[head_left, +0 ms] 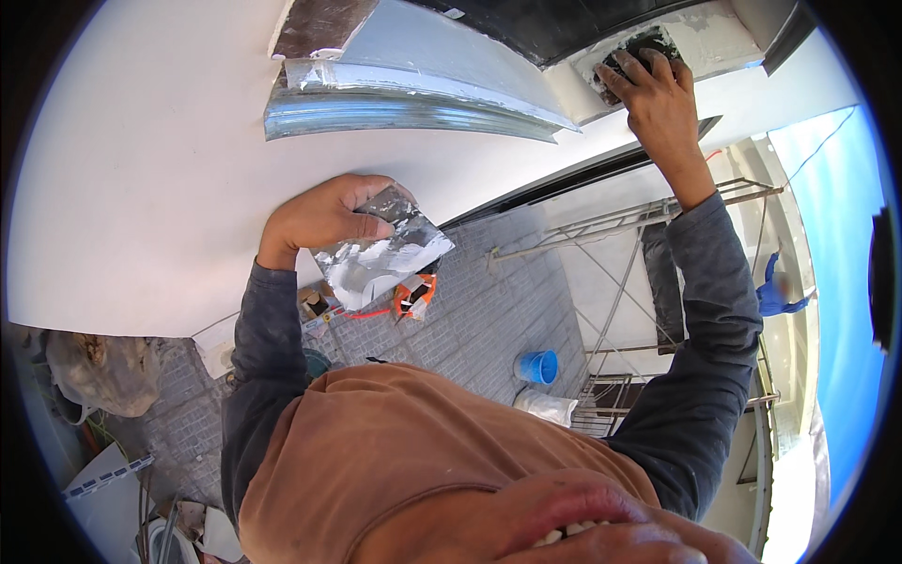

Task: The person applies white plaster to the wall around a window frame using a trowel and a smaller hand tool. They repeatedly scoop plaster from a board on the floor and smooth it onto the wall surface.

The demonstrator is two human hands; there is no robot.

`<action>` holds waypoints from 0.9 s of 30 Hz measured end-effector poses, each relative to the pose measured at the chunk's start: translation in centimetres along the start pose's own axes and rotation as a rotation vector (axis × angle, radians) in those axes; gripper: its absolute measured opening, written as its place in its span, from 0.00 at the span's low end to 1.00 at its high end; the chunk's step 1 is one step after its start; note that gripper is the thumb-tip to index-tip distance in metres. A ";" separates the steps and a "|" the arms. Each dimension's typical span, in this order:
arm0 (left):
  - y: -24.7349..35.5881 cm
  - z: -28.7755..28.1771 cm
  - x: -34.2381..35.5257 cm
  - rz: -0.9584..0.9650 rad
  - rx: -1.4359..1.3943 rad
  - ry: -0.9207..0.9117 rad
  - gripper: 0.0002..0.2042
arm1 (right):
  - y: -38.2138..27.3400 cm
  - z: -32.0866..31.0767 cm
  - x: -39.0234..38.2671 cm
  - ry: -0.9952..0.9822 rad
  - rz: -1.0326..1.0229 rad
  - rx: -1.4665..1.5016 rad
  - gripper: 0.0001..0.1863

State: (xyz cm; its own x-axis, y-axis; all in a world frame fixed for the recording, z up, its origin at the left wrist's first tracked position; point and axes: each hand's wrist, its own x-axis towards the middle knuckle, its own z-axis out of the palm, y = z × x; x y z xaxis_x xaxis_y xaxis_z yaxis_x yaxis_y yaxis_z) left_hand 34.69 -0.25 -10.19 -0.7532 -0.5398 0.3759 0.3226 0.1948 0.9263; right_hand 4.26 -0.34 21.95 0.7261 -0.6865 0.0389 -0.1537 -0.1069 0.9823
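Observation:
My left hand [331,218] grips a thin grey metal plate [383,252], its thumb across the top face and its fingers behind. Wet-looking white filler is smeared over the plate. Raised high at the upper right, my right hand [655,89] has its fingers bent over a dark flat scraper [641,58], pressed to a white-coated ledge [709,38]. The scraper's handle, if it has one, is hidden. Between the hands, a shiny bluish sill [423,94] with white smears juts from the white wall [150,169].
Below lies grey paving [479,310] with a blue bucket [536,367], a white sack [547,406] and an orange-and-black item [414,293]. Scaffolding [620,282] stands right; a person in blue [776,293] is farther off. A clear plastic bag [103,371] and scraps lie left.

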 end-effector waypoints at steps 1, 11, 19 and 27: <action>-0.2 -0.1 -0.1 -0.025 -0.023 0.001 0.22 | 0.0 0.2 0.2 -0.007 0.000 0.002 0.21; -0.4 0.0 0.2 0.008 -0.044 -0.008 0.24 | 0.3 0.7 0.6 0.004 -0.016 0.030 0.20; -0.3 -0.1 0.3 0.006 0.017 -0.001 0.23 | -0.2 0.1 1.3 -0.086 -0.012 0.009 0.19; -0.4 0.2 0.5 0.009 -0.138 -0.014 0.23 | -0.2 -3.7 -0.2 0.006 0.002 0.101 0.23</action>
State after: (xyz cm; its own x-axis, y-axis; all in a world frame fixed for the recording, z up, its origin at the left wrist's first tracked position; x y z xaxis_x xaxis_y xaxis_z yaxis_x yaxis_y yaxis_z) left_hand 34.09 -0.47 -10.36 -0.7575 -0.5269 0.3854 0.4043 0.0847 0.9107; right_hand 6.64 2.51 22.47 0.7296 -0.6826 0.0420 -0.2216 -0.1780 0.9588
